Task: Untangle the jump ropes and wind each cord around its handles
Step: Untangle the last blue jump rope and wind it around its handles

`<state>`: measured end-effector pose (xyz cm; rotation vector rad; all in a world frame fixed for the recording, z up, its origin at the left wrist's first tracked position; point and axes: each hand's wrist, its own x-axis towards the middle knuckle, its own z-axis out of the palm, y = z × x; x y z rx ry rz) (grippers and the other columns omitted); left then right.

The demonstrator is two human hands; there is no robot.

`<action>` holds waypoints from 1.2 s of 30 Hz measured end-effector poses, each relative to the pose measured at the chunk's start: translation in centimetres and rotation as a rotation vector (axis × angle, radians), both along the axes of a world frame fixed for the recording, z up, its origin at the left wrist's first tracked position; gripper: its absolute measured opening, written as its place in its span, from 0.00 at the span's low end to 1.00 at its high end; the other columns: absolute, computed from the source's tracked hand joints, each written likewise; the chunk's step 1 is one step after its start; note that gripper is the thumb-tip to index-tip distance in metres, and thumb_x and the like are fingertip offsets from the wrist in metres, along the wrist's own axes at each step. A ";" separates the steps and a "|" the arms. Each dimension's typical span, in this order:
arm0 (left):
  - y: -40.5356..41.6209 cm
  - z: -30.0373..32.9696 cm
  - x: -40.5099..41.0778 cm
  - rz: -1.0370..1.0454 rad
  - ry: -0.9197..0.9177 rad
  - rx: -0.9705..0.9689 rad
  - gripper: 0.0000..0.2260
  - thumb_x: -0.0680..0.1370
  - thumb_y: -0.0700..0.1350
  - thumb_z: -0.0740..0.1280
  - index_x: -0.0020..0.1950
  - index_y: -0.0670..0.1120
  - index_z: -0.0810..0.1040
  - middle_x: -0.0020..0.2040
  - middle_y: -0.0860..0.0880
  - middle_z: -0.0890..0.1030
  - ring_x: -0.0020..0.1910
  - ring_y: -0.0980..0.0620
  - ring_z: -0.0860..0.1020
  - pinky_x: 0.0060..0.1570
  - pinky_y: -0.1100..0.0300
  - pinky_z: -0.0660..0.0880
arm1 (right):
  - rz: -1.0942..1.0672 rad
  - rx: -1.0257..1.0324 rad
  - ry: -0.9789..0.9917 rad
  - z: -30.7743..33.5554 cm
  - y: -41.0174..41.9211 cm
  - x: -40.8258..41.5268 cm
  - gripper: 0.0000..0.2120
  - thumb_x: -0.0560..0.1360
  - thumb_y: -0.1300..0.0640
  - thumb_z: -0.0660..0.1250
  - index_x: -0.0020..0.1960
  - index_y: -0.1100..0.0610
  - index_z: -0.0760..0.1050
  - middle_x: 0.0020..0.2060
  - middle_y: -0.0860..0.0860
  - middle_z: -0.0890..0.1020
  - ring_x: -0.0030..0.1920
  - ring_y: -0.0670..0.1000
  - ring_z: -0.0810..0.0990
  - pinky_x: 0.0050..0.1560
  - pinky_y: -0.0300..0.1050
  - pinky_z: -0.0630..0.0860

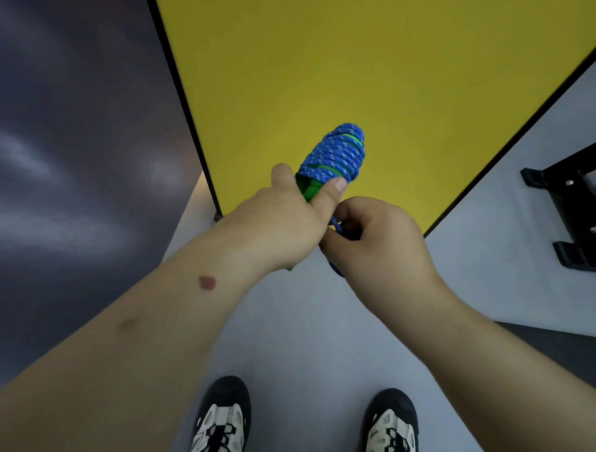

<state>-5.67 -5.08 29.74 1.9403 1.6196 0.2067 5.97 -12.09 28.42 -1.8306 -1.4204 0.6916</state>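
We hold the wound bundle (334,157) over the yellow counter (385,53), its long axis pointing up and away from us; our left hand (283,219) grips the green handles (309,191); our right hand (374,236), touching it below, pinches the loose blue cord end (336,226).

- We cannot name the place for sure; it looks like a plain indoor workroom or studio, not a home
- We see a bright yellow table (385,70) with a thin black edge and nothing lying on its top
- Under it we see a smooth, pale grey floor (293,327), bare and even, like in an office or lab
- At the right we see a black metal stand (573,209) with bolts, set on the floor near the table
- At the left we see a dark grey wall (67,132), dim and blurred
- We see a darker strip (564,351) of floor at the lower right
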 end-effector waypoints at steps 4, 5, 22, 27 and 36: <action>0.8 0.5 -0.4 0.167 -0.560 -0.536 0.19 0.79 0.63 0.60 0.58 0.50 0.72 0.47 0.48 0.80 0.42 0.49 0.80 0.45 0.53 0.78 | -0.029 0.062 0.196 0.1 -0.5 -0.3 0.06 0.74 0.62 0.68 0.42 0.53 0.80 0.32 0.55 0.80 0.29 0.46 0.70 0.27 0.38 0.66; 0.9 0.7 -0.6 0.165 -0.678 -0.635 0.16 0.79 0.62 0.61 0.55 0.50 0.74 0.46 0.49 0.81 0.42 0.49 0.80 0.46 0.52 0.77 | -0.030 0.076 0.252 0.2 -0.6 -0.2 0.06 0.75 0.62 0.68 0.44 0.52 0.80 0.35 0.58 0.80 0.31 0.47 0.71 0.28 0.38 0.67; 1.2 0.8 -0.1 0.301 -1.146 -0.680 0.15 0.76 0.59 0.69 0.48 0.48 0.74 0.31 0.51 0.78 0.28 0.51 0.78 0.39 0.57 0.77 | -0.091 -0.046 0.465 1.8 -0.5 0.6 0.13 0.76 0.66 0.65 0.54 0.52 0.80 0.35 0.57 0.81 0.33 0.53 0.83 0.42 0.48 0.84; 0.9 0.9 0.3 0.411 -1.304 -0.695 0.13 0.74 0.56 0.73 0.46 0.48 0.76 0.30 0.51 0.77 0.29 0.51 0.78 0.42 0.53 0.80 | -0.096 -0.046 0.462 1.8 -0.6 0.7 0.11 0.78 0.64 0.66 0.55 0.50 0.79 0.34 0.52 0.79 0.35 0.50 0.85 0.47 0.56 0.82; 1.7 -0.1 0.0 0.341 -1.286 -0.696 0.04 0.77 0.41 0.70 0.49 0.47 0.77 0.39 0.48 0.81 0.37 0.48 0.83 0.35 0.51 0.81 | -0.095 -0.081 0.339 1.9 -0.7 0.3 0.12 0.77 0.62 0.69 0.51 0.46 0.72 0.41 0.53 0.81 0.42 0.60 0.83 0.42 0.56 0.80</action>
